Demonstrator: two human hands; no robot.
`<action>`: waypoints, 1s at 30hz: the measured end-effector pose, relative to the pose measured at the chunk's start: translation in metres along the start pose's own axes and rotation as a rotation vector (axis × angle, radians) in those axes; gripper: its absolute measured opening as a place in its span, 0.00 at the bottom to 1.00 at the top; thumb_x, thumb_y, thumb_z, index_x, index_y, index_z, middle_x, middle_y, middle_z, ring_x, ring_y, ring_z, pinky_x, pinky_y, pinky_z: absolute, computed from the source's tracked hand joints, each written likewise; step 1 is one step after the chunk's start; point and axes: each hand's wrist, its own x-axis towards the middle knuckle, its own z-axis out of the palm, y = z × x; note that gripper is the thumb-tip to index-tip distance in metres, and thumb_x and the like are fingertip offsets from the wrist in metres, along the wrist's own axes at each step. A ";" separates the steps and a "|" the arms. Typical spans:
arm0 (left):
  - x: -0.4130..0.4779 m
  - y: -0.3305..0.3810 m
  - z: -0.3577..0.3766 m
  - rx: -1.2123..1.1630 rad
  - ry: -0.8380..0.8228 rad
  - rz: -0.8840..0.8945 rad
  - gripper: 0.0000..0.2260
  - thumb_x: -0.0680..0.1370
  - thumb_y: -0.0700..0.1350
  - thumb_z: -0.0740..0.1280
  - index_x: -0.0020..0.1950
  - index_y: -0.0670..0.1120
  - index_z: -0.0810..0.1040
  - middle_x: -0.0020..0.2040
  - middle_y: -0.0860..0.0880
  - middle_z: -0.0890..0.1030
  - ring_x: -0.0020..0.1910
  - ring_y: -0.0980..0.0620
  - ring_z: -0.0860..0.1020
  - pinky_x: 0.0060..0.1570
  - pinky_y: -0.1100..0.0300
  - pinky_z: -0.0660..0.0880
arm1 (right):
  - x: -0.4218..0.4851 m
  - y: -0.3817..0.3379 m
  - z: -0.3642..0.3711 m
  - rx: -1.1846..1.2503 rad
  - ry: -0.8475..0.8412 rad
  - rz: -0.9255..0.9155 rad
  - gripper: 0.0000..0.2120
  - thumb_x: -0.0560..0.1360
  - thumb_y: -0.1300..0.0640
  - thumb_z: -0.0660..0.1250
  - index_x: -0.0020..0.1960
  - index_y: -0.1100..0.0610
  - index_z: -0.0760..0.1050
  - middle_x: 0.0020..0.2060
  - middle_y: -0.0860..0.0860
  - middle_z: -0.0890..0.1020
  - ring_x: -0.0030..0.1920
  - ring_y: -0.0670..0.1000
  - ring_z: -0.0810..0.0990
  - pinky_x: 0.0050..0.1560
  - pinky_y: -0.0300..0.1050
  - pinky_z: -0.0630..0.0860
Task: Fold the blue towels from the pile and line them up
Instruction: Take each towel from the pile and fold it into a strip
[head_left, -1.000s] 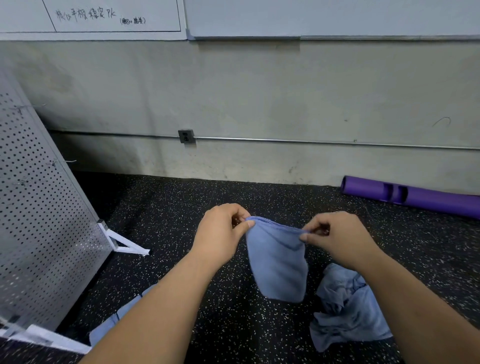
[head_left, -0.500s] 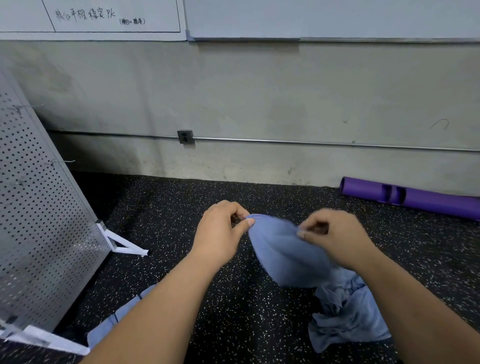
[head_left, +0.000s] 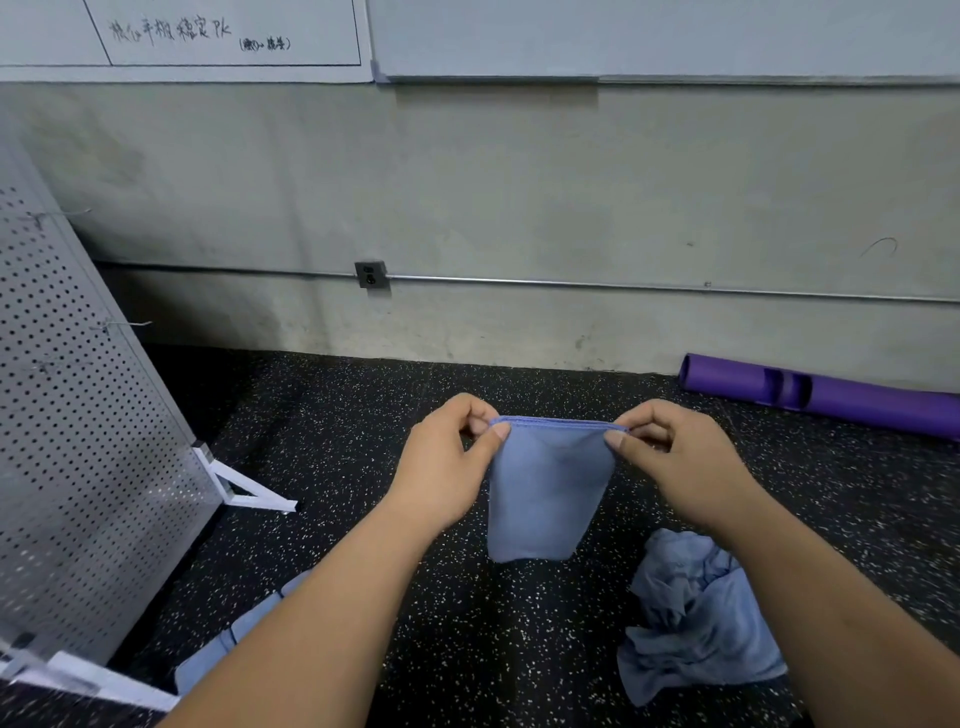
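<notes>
Both hands are up in front of me: my left hand (head_left: 441, 467) pinches the left top corner of the blue towel (head_left: 545, 493) between thumb and curled fingers, and my right hand (head_left: 685, 462) pinches the right top corner the same way, so each grip is closed firmly on cloth. The top edge runs taut and level between the two grips, with layered hems showing along it. Below that the towel hangs doubled and narrows toward its bottom fold, out over the speckled black floor (head_left: 467, 639). Down to the right, beside my right forearm, the pile (head_left: 696, 623) of crumpled blue towels lies on the floor, near the hanging one but apart from it. Low on the left, partly hidden behind my left forearm, flat blue towels (head_left: 244, 629) lie by the foot of the perforated panel (head_left: 78, 441) — how many, I cannot tell. Far right, a purple tube (head_left: 831, 397) lies along the base of the wall (head_left: 519, 197), and a socket (head_left: 370, 274) sits on the conduit running across that wall.
</notes>
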 end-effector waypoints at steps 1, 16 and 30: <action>0.001 0.000 0.001 -0.022 -0.008 -0.004 0.03 0.81 0.48 0.73 0.49 0.56 0.81 0.39 0.58 0.80 0.34 0.58 0.72 0.40 0.59 0.72 | 0.000 0.000 0.000 0.011 -0.008 -0.004 0.02 0.80 0.56 0.74 0.49 0.51 0.82 0.36 0.49 0.86 0.34 0.45 0.77 0.38 0.39 0.73; 0.004 -0.005 -0.003 -0.006 0.032 -0.044 0.04 0.81 0.50 0.73 0.54 0.57 0.80 0.39 0.59 0.81 0.36 0.60 0.75 0.42 0.61 0.71 | -0.001 -0.007 0.016 0.285 0.018 0.000 0.04 0.77 0.61 0.77 0.50 0.55 0.85 0.42 0.55 0.87 0.42 0.49 0.84 0.48 0.43 0.82; -0.012 0.012 0.016 0.261 -0.223 0.320 0.06 0.81 0.56 0.71 0.55 0.57 0.82 0.48 0.60 0.82 0.51 0.57 0.79 0.53 0.50 0.77 | -0.011 -0.017 0.034 0.157 -0.148 -0.070 0.06 0.73 0.60 0.81 0.48 0.52 0.87 0.40 0.49 0.88 0.39 0.45 0.84 0.42 0.40 0.82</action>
